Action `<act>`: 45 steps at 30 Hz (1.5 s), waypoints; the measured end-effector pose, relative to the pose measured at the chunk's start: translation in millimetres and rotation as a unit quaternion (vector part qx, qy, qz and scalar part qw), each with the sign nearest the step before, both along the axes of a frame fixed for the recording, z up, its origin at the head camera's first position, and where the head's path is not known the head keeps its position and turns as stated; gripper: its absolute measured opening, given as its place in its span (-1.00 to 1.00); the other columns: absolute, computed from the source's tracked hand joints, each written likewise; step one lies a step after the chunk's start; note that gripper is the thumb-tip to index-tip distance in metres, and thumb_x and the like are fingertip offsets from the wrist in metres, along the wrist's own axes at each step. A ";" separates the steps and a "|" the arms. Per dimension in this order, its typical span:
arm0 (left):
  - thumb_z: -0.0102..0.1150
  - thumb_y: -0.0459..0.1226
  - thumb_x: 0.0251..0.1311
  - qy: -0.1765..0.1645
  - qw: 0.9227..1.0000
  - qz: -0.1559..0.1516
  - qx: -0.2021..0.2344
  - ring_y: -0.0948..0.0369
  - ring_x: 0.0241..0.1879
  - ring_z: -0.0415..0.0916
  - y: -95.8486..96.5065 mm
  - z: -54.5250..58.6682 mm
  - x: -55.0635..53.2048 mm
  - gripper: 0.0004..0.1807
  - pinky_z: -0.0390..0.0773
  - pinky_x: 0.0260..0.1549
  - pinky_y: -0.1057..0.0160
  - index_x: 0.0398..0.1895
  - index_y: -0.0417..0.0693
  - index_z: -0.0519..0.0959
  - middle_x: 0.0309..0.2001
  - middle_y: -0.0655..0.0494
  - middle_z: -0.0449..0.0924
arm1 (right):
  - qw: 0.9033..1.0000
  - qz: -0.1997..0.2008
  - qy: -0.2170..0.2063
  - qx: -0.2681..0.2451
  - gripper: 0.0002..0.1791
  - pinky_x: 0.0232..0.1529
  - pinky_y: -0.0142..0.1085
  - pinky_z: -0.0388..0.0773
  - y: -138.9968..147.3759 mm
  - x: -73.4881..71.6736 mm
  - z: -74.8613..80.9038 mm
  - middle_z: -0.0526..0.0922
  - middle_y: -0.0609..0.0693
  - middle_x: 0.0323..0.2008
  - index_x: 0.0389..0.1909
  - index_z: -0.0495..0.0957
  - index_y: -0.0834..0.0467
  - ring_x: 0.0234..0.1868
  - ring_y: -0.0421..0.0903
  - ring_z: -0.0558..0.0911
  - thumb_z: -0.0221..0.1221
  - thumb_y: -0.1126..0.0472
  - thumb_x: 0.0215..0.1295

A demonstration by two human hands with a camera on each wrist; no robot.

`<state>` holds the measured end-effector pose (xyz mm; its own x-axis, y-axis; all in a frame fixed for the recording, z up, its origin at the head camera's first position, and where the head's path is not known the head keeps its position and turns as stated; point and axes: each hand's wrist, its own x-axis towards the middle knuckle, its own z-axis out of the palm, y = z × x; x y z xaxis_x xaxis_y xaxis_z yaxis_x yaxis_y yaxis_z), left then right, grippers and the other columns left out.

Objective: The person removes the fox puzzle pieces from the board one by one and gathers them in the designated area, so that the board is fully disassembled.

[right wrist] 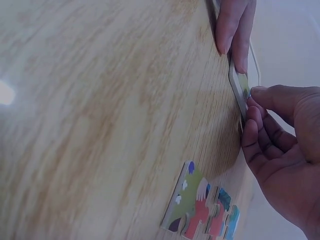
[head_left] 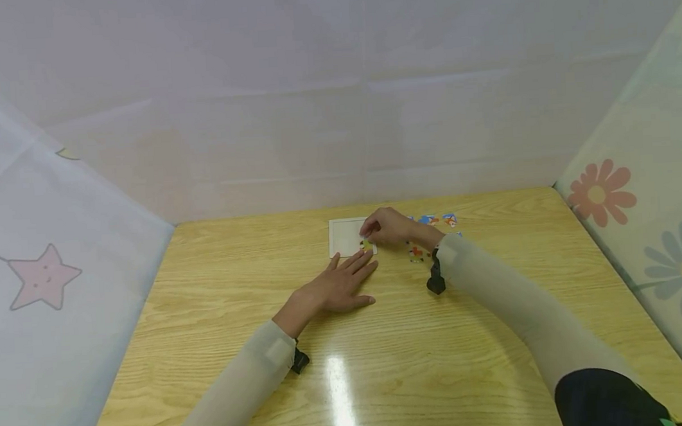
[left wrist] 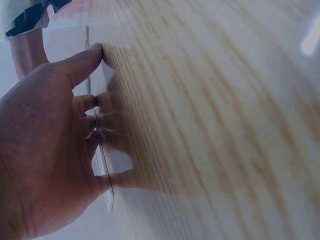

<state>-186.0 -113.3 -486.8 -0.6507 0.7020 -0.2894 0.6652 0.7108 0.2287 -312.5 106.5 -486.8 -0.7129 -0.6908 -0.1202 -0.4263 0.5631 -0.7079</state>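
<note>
A white puzzle tray [head_left: 344,236] lies near the table's far edge. One colourful jigsaw piece [head_left: 366,244] is in its lower right corner. My right hand [head_left: 389,226] pinches this piece at its edge, thumb and curled fingers together at the tray's right side; the right wrist view shows the thumb [right wrist: 272,97] against it. My left hand [head_left: 340,286] lies with fingers spread and straight, fingertips at the tray's near edge. In the left wrist view, the left palm [left wrist: 45,145] faces the tabletop.
Several loose puzzle pieces [head_left: 416,252] lie right of the tray, partly hidden under my right wrist; others [head_left: 449,220] are farther back. The wooden table [head_left: 234,276] meets pale cloth walls [head_left: 256,140] at the back and sides.
</note>
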 end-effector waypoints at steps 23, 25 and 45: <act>-0.09 0.26 0.58 -0.004 1.000 0.001 -0.006 0.08 0.72 -0.36 0.9 3.3 -0.3 -0.08 -0.15 0.61 -0.32 0.77 0.09 -0.12 0.76 0.08 -0.34 | 0.999 0.029 -0.017 0.036 -0.78 0.00 -0.17 0.68 -2.7 -7.0 7.7 0.79 0.08 -0.11 0.01 0.77 0.25 -0.10 -0.04 0.72 0.19 0.39 0.50; -0.09 0.26 0.58 -0.004 1.000 0.001 -0.005 0.08 0.72 -0.35 0.8 2.9 -0.3 -0.08 -0.15 0.61 -0.32 0.77 0.09 -0.12 0.76 0.07 -0.34 | 0.999 0.031 -0.019 0.035 -0.78 -0.01 -0.18 0.68 -3.0 -6.8 8.2 0.79 0.09 -0.11 0.00 0.76 0.26 -0.11 -0.04 0.72 0.19 0.40 0.50; -0.08 0.25 0.58 -0.007 1.000 0.002 0.008 0.08 0.72 -0.34 1.7 0.6 -0.7 -0.09 -0.16 0.60 -0.33 0.77 0.07 -0.08 0.76 0.06 -0.31 | 0.999 0.028 -0.017 0.031 -0.85 -0.01 -0.20 0.66 -2.7 -8.6 6.2 0.78 0.05 -0.13 -0.06 0.76 0.24 -0.12 -0.09 0.70 0.24 0.36 0.51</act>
